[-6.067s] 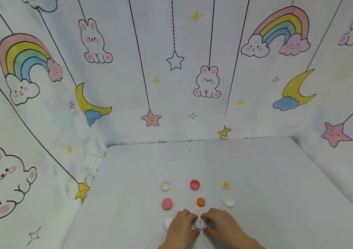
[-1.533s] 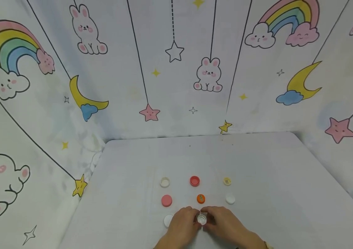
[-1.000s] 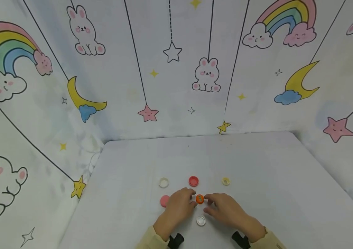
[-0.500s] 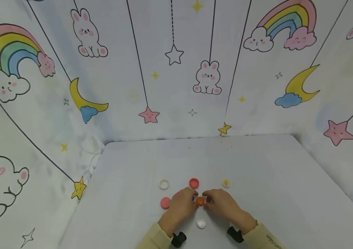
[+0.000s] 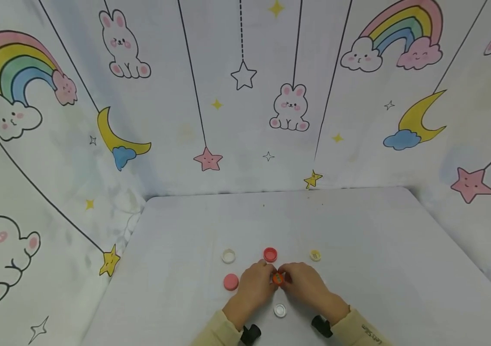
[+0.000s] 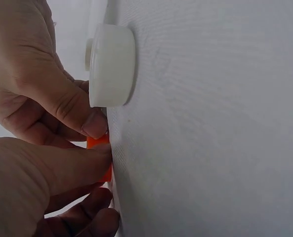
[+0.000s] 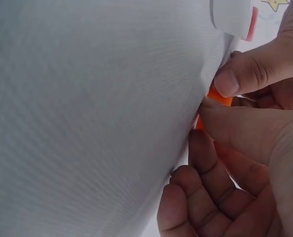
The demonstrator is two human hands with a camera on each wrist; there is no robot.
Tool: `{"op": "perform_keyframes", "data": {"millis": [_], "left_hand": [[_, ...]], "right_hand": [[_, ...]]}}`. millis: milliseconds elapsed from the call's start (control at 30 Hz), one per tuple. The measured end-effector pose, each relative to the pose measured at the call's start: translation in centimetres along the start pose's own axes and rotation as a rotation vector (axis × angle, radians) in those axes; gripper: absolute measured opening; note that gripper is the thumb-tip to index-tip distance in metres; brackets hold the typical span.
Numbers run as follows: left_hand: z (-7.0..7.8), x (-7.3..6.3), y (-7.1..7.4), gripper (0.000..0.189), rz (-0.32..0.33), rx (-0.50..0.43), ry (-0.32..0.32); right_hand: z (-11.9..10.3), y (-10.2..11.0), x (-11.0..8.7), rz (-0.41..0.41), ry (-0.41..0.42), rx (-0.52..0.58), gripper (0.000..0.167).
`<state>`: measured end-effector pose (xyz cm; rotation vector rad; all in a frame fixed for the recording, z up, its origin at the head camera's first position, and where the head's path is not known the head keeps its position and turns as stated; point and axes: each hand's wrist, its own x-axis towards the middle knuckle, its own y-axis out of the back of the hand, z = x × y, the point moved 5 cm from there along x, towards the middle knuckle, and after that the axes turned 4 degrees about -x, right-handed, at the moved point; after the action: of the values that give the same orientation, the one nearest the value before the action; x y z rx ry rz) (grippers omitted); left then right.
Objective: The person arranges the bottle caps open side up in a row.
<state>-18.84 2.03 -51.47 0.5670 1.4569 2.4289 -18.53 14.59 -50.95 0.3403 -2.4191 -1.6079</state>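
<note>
An orange cap point(image 5: 278, 279) with green marks on top sits on the white table. My left hand point(image 5: 251, 288) pinches it from the left, and my right hand point(image 5: 307, 286) from the right. Up close in the left wrist view, thumbs and fingertips press on the side of the orange cap point(image 6: 98, 142), low at the cloth. In the right wrist view the remaining right-hand fingers are loosely bent beside the orange cap point(image 7: 224, 98). Nearer me lies a white cap point(image 5: 280, 310), hollow side up, between my wrists.
Behind the hands lie a red cap point(image 5: 270, 254), a yellow cap point(image 5: 315, 255) and a whitish ring-like cap point(image 5: 228, 256). Left of my left hand is a pink cap point(image 5: 230, 282). A cartoon-printed cloth point(image 5: 245, 120) stands behind the table.
Earlier both hands held the white cap, then its printed side up; now it lies hollow side up, released. They moved away from me to the orange cap, and their fingers closed on it.
</note>
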Motion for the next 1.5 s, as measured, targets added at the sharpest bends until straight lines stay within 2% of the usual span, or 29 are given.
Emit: {"op": "perform_keyframes", "data": {"millis": [367,500,667,933,1067,1167,1333,1500], "left_hand": [[0.1,-0.4,0.3,0.023,-0.011,-0.025,0.038],[0.1,-0.6,0.6,0.021,0.01,-0.028,0.031],[0.2,-0.7,0.9,0.021,0.031,-0.08,0.034],[0.1,-0.5,1.3,0.019,0.087,-0.201,0.033],[0.1,-0.4,1.6,0.014,0.131,-0.279,0.022],[-0.1,-0.4,1.7,0.013,0.141,-0.354,0.043],[-0.6,-0.3,1.7,0.014,0.105,-0.502,0.123],[-1.0,-0.3,1.6,0.015,0.051,-0.608,0.203]], "right_hand": [[-0.4,0.0,-0.1,0.012,0.016,0.032,0.017],[-0.3,0.0,-0.2,0.017,0.021,0.046,0.02],[-0.2,0.3,-0.5,0.061,0.017,0.046,0.024],[0.0,0.7,-0.8,0.176,0.003,0.05,0.013],[0.1,0.9,-1.0,0.214,0.005,0.097,0.012],[0.1,1.1,-1.0,0.232,0.003,0.144,0.013],[0.1,1.3,-1.1,0.256,0.012,0.201,0.021],[-0.2,1.6,-1.3,0.276,0.079,0.212,0.033]]}}
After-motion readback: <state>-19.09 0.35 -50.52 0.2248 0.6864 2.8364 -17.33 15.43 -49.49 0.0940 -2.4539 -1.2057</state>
